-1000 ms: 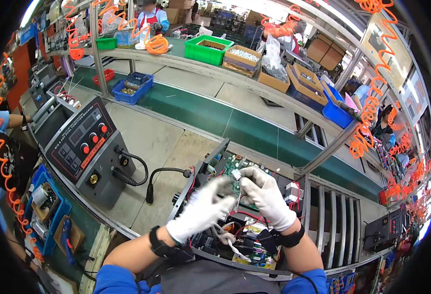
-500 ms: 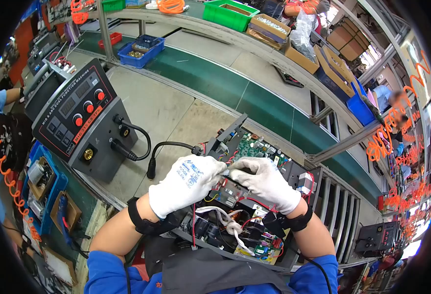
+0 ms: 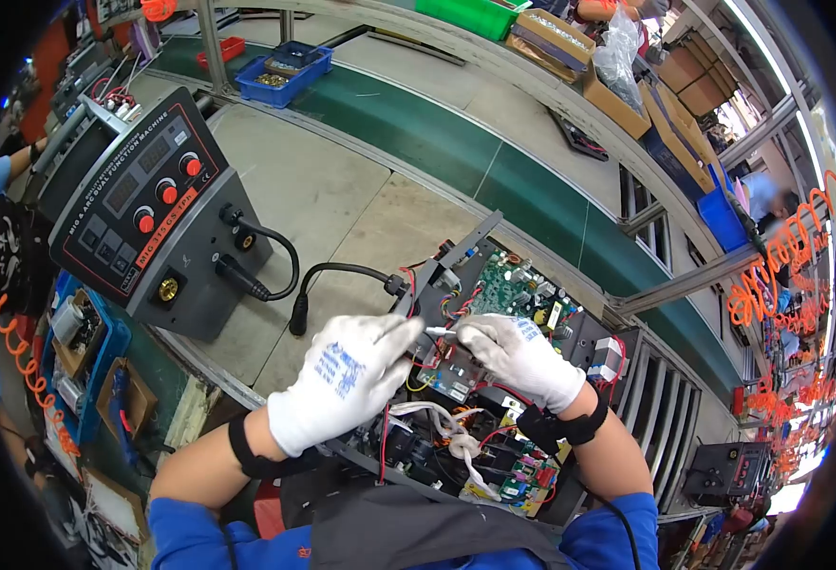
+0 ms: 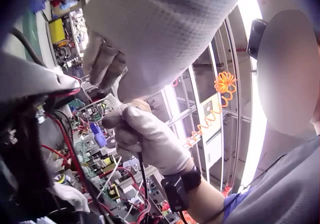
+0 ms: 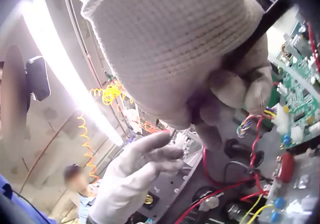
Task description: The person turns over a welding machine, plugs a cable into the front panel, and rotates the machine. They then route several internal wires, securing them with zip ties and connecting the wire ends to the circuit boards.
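Two white-gloved hands meet above an opened machine chassis [image 3: 584, 342] with circuit boards and wires. Between their fingertips is a small white piece [image 3: 440, 332], too small to identify. My right hand [image 3: 522, 359] pinches its right end; a dark cable hangs below that hand [image 4: 152, 139] in the left wrist view. The fingertips of my left hand [image 3: 347, 380] close on the left end, beside the chassis's front panel. In the right wrist view, my left hand [image 5: 132, 174] has bent fingers, and my right hand [image 5: 170, 49] covers part of the work.
A grey welding machine [image 3: 166, 218] with red knobs stands at the left, its black cable [image 3: 342, 269] reaching towards the chassis. Blue bins [image 3: 285, 78] and cardboard boxes [image 3: 617, 100] are behind. Metal rollers [image 3: 660, 418] run at the right. A person [image 5: 75, 184] is in the background.
The hands have come together around the small white piece since a second ago, then shifted slightly. The head view has tilted down, bringing the chassis and welding machine larger into view.
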A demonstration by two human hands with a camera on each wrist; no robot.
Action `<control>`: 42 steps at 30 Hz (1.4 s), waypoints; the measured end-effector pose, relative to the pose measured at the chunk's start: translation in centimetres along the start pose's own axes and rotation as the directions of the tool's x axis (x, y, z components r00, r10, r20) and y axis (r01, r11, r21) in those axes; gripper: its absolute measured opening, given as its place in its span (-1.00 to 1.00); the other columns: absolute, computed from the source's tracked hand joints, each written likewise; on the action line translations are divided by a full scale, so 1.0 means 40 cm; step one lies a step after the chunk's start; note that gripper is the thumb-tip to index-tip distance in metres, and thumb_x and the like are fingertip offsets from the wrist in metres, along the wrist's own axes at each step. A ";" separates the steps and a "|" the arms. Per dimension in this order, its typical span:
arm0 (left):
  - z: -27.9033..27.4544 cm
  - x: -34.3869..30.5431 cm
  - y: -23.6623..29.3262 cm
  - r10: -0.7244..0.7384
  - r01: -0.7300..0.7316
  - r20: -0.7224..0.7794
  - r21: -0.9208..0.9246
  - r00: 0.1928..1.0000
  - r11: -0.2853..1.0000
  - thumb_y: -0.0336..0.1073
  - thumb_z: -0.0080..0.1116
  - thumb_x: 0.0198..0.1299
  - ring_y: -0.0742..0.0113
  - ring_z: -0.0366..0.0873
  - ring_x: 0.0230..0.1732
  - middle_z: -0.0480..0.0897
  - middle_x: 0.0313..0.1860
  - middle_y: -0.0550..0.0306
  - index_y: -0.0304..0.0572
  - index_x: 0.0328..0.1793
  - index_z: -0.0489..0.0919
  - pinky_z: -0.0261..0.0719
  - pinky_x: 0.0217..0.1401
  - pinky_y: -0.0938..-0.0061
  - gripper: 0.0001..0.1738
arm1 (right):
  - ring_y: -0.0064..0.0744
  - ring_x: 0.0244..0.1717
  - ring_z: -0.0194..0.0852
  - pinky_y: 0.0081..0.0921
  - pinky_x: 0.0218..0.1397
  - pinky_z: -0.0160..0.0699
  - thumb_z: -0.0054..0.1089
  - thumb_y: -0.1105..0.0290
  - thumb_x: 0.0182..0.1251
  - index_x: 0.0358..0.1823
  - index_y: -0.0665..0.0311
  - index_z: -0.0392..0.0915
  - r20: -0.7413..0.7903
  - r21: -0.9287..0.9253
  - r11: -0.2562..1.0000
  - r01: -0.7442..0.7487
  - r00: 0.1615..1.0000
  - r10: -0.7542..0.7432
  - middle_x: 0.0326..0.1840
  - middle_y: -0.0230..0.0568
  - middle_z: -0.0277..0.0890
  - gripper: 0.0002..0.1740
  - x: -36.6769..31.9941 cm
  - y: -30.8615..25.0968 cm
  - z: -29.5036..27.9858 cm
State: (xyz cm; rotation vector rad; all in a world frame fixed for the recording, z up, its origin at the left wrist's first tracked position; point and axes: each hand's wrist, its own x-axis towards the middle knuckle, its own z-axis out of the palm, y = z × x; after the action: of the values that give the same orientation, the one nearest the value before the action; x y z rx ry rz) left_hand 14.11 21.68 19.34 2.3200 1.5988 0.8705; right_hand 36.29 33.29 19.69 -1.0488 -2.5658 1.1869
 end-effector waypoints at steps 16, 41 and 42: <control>-0.017 0.075 0.031 0.300 -0.278 -0.202 0.130 0.932 0.952 -0.42 0.31 -0.08 0.08 0.62 -0.13 0.65 -0.21 0.09 -0.15 -0.13 0.62 0.53 -0.07 0.28 -0.69 | -0.78 -0.47 0.25 -0.69 -0.42 0.24 0.21 0.24 0.37 -0.17 0.34 0.63 0.188 0.680 0.675 -0.285 0.958 0.216 -0.47 -0.53 0.45 -0.73 -0.036 -0.100 -0.042; 0.072 0.030 -0.057 -0.147 0.132 0.240 0.080 0.959 0.988 -0.11 0.45 -0.14 -0.32 0.28 0.39 0.12 0.48 -0.46 -0.28 0.43 0.26 0.31 0.38 0.06 -0.02 | -0.03 -0.30 0.61 -0.10 -0.24 0.52 0.17 0.24 0.21 -0.34 0.21 0.57 0.024 -0.794 0.605 0.049 0.998 -0.049 -0.44 -0.10 0.56 -0.81 0.093 0.072 0.035; 0.070 0.035 -0.053 -0.141 0.124 0.248 0.082 0.959 0.989 -0.11 0.45 -0.14 -0.32 0.28 0.39 0.12 0.48 -0.46 -0.28 0.43 0.26 0.31 0.38 0.06 -0.02 | -0.03 -0.30 0.61 -0.10 -0.24 0.52 0.17 0.24 0.21 -0.34 0.21 0.57 0.016 -0.791 0.610 0.041 0.999 -0.046 -0.44 -0.10 0.56 -0.81 0.096 0.063 0.033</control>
State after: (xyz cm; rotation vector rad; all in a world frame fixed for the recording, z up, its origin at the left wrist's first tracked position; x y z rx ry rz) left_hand 14.36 24.26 16.60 2.2282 1.6690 0.4769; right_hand 34.25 36.03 16.36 -1.0631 -3.1342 -0.0806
